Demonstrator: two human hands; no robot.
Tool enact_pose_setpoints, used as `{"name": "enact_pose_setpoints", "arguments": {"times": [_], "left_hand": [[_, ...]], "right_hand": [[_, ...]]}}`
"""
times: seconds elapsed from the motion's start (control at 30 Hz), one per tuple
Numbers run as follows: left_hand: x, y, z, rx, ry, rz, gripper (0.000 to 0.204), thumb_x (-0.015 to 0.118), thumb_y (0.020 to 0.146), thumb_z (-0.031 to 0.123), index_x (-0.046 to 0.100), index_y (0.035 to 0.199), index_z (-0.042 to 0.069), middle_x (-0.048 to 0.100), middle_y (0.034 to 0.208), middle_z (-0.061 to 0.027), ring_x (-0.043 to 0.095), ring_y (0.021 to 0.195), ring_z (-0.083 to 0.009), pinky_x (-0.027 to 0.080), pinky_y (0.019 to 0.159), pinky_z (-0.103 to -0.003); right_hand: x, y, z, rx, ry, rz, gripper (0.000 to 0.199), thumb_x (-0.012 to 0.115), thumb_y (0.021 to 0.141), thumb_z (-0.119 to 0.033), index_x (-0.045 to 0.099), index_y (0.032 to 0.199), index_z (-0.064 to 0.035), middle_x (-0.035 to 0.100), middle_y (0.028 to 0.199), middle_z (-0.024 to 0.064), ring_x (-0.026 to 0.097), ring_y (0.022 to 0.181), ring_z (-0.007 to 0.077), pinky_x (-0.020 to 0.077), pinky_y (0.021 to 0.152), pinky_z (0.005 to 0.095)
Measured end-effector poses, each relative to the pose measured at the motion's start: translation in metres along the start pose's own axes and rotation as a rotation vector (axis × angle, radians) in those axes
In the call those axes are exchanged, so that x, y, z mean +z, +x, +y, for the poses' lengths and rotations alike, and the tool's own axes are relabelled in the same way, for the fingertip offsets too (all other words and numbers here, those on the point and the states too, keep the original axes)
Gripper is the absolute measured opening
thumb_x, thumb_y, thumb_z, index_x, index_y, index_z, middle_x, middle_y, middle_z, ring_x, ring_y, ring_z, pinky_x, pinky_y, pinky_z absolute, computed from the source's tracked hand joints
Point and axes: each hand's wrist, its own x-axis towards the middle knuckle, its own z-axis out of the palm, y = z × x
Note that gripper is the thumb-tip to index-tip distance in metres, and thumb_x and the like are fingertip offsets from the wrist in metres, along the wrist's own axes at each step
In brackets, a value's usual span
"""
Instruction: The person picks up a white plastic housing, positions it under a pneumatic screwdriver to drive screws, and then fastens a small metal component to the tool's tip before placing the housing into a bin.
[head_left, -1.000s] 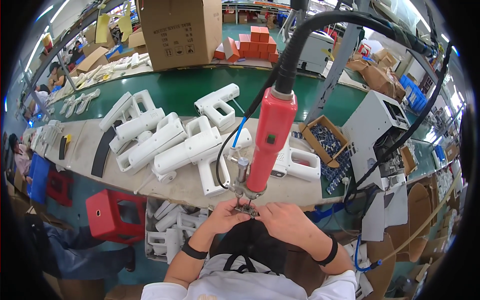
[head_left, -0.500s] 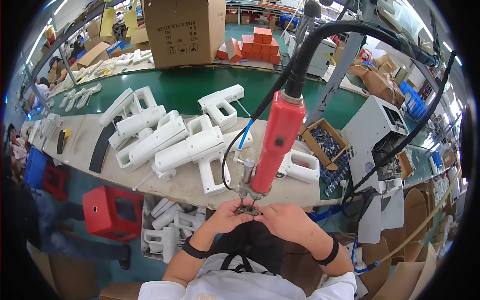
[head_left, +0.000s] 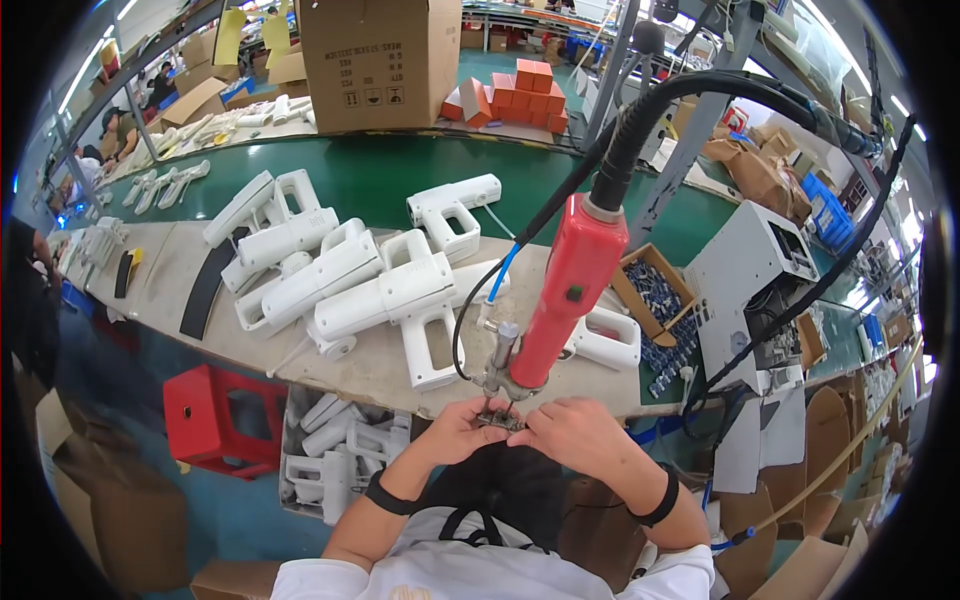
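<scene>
A red electric screwdriver (head_left: 572,285) slants down in front of me, its metal nose and bits close over a small dark metal part (head_left: 500,418). My left hand (head_left: 458,430) pinches that part at its left side, thumb and fingertips closed. From the other side, the closed fingertips of my right hand (head_left: 578,435) press against the part's right end. Fingers hide much of the part, and I cannot make out its exact kind. Just past the hands, a white gun-shaped housing (head_left: 385,298) lies in a pile of several like it on the bench.
An open cardboard box (head_left: 640,315) of small metal parts sits to the right, beside a grey machine cabinet (head_left: 742,285). A bin of white housings (head_left: 345,455) and a red stool (head_left: 220,420) stand lower left. Beyond the bench runs a green conveyor (head_left: 350,165). A thick black cable (head_left: 700,85) arches overhead.
The screwdriver's upper body has shifted slightly right in view, while both hands stay around the part. At the left, a person's jeans-clad legs have left the spot beside the stool.
</scene>
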Motion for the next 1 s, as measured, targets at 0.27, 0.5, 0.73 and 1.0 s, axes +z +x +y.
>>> {"name": "enact_pose_setpoints", "arguments": {"times": [0.27,0.5,0.73,1.0], "left_hand": [[-0.003,0.002,-0.007,0.028,-0.04,-0.016,0.032,0.063,0.088,0.005,0.055,0.118,-0.002,0.062,0.108,-0.0051,0.058,0.099,-0.0109,0.048,0.088,-0.026],[-0.001,0.002,-0.004,0.005,-0.049,-0.008,0.031,0.063,0.088,0.004,0.055,0.117,-0.003,0.062,0.108,-0.0052,0.058,0.099,-0.0111,0.048,0.087,-0.026],[-0.001,0.004,-0.004,-0.002,-0.04,0.003,0.032,0.063,0.088,0.003,0.054,0.118,-0.004,0.062,0.109,-0.0073,0.058,0.1,-0.0118,0.048,0.088,-0.026],[-0.003,0.004,-0.011,0.013,-0.083,-0.023,0.033,0.063,0.087,0.002,0.054,0.118,-0.004,0.062,0.11,-0.0082,0.059,0.101,-0.0131,0.048,0.089,-0.027]], "right_hand": [[-0.005,-0.001,-0.004,0.061,0.112,0.042,0.036,0.058,0.088,-0.038,0.055,0.072,-0.0059,0.057,0.063,0.0071,0.061,0.059,0.0245,0.0485,0.053,0.0339],[-0.004,-0.001,-0.004,0.142,0.19,0.098,0.03,0.065,0.083,-0.036,0.061,0.083,-0.0064,0.06,0.07,0.0073,0.062,0.065,0.0257,0.0498,0.057,0.0362],[0.013,-0.009,-0.001,0.161,0.318,0.141,0.032,0.066,0.083,-0.037,0.062,0.085,-0.0054,0.059,0.072,0.0075,0.062,0.066,0.0271,0.0501,0.058,0.0366],[0.013,-0.012,-0.002,0.225,0.63,0.297,0.051,0.077,0.075,-0.028,0.056,0.115,-0.0034,0.066,0.083,0.0098,0.064,0.061,0.0209,0.0501,0.054,0.0304]]}}
